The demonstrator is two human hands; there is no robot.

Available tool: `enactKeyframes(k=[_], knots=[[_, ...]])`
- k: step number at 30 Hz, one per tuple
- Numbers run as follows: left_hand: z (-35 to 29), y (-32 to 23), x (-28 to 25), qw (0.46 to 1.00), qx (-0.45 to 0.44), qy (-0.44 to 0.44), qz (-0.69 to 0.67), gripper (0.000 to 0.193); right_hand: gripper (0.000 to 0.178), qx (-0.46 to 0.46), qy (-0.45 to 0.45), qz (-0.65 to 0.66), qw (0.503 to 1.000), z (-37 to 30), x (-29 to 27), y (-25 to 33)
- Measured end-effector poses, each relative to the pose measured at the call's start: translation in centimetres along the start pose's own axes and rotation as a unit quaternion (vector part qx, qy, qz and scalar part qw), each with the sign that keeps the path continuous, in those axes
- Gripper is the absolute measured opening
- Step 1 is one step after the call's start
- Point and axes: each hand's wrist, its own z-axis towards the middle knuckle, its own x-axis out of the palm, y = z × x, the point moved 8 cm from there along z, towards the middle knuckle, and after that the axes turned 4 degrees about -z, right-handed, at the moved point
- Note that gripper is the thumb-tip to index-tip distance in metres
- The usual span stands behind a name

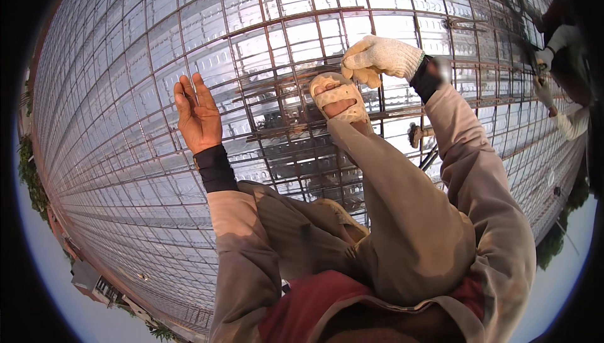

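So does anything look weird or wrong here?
Yes, a mismatch: the right hand wears a cream-white knitted glove, while the left hand is bare. The cream open-toed sandal also seems an odd choice over rusty brown steel-bar mesh, since it covers so little.

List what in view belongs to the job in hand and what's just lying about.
Likely part of the work:
rebar grid
silver ribbed sheeting under it
right hand, gloved, near the sandal; grip unclear
left hand, bare, open, empty

Apparently just around:
rusty-looking piece by the right sleeve, use unclear
greenery and building, left edge
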Motion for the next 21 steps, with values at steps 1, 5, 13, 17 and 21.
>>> enactKeyframes(k=[1, 5, 13, 17, 21], knots=[[0.2, -0.1, 0.3, 1.0, 0.003, 0.009, 0.007, 0.03, 0.031, -0.008, -0.027, 0.01, 1.0, 0.2, -0.3, -0.9], [0.9, -0.8, 0.2, 0.998, 0.047, 0.009, 0.037, 0.032, 0.029, -0.012, -0.046, 0.016, 0.999, 0.9, -0.9, -1.5], [1.0, -1.3, 2.1, 0.985, 0.101, 0.044, 0.129, 0.027, 0.028, 0.007, -0.082, 0.081, 0.993, 2.2, -0.8, -2.8], [0.2, -1.5, 4.2, 0.956, 0.159, 0.037, 0.243, 0.027, 0.032, 0.017, -0.028, 0.037, 0.999, 1.9, -0.8, -2.9], [-1.1, -2.3, 5.8, 0.876, 0.253, -0.015, 0.411, 0.022, 0.032, 0.023, -0.05, 0.032, 0.998, 1.6, -0.8, -3.1]])
